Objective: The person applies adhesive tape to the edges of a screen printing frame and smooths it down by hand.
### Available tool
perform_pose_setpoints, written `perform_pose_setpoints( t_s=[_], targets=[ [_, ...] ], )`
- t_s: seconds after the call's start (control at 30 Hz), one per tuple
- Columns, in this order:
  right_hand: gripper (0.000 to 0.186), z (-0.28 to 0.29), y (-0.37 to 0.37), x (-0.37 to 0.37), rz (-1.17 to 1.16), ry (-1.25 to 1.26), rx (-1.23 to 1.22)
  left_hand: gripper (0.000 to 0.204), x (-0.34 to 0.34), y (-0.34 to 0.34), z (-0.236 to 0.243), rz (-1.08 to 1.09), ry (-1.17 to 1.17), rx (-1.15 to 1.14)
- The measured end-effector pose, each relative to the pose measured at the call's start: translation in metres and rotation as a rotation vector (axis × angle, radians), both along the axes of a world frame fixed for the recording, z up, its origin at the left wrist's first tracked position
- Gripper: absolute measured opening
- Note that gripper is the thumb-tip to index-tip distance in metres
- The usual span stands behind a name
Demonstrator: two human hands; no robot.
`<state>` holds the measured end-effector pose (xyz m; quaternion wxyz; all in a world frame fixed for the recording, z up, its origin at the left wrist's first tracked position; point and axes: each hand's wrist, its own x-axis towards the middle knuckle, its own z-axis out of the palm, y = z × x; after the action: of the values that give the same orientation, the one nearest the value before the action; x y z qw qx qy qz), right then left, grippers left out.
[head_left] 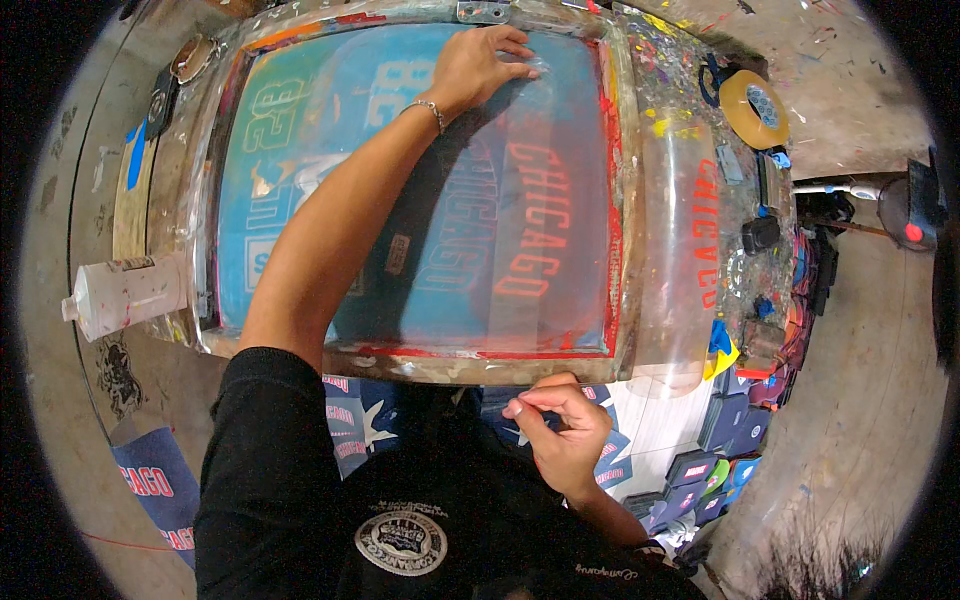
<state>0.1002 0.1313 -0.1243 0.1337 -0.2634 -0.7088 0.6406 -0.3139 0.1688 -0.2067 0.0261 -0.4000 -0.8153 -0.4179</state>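
Left hand [478, 62] stretched far forward to the upper middle of the frame, arm straight, palm down, fingers spread and pressed flat on a strip of clear tape [545, 85] at the far edge of the screen-printing frame [420, 190]. Thin bracelet [428, 108] at the wrist. Right hand [562, 425] drawn back at lower centre, just below the near rim of the frame, thumb and forefinger pinched together, remaining fingers curled; whether anything sits in the pinch cannot be told.

Screen mesh filling the upper half, mostly blue, edged with red ink, carrying block lettering in red at the right and paler numerals at the upper left. Clear film sheet [680, 270] with red lettering lying along the frame's right side. Roll of tan packing tape [755, 108] at upper right. White squeeze bottle [125, 293] on its side at mid left. Navy printed cloth [160, 495] with red lettering at lower left; stacked dark printed patches [705, 470] at lower right.

Worktop [690, 60] splattered with many colours of ink. Concrete floor [860, 420] grey and stained around it.
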Motion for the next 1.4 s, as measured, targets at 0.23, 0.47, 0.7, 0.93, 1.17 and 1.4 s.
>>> perform_pose_setpoints(
  t_s=[0.23, 0.47, 0.7, 0.93, 1.17, 1.4],
  targets=[
    [0.011, 0.001, 0.003, 0.0, 0.071, 0.053, 0.057, 0.063, 0.007, -0.011, 0.007, 0.031, -0.029, 0.038],
    [0.014, 0.0, 0.002, -0.001, 0.022, 0.068, 0.01, 0.104, 0.04, -0.045, 0.012, -0.093, 0.226, -0.226],
    [0.011, -0.005, 0.001, 0.001, 0.066, 0.141, 0.055, 0.108, 0.037, -0.053, 0.003, 0.012, 0.336, -0.213],
    [0.012, -0.006, 0.001, 0.003, 0.055, 0.108, 0.049, 0.114, 0.056, -0.061, 0.019, -0.05, 0.288, -0.481],
    [0.011, -0.005, 0.001, 0.002, 0.061, 0.107, 0.03, 0.114, 0.059, -0.056, 0.034, -0.174, 0.203, -0.456],
    [0.011, -0.004, 0.0, 0.003, 0.053, 0.126, 0.013, 0.109, 0.077, -0.054, 0.009, -0.03, 0.394, -0.529]
  ],
)
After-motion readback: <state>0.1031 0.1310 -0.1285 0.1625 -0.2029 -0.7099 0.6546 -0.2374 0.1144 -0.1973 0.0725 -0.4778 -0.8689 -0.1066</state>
